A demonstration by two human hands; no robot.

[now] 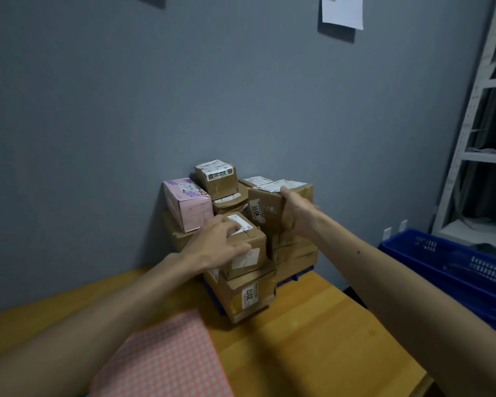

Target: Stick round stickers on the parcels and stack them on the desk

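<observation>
place: parcel storeroom | signs: labelled parcels [242, 233] stacked on desk [312, 325], metal shelving [470, 156], blue crate [453, 265]

Left hand [216, 243] grips small brown parcel [248, 247] atop the stack; right hand [294, 216] grips tall parcel [269, 207]; sticker sheet [166, 356] at desk [312, 325] near edge.
</observation>
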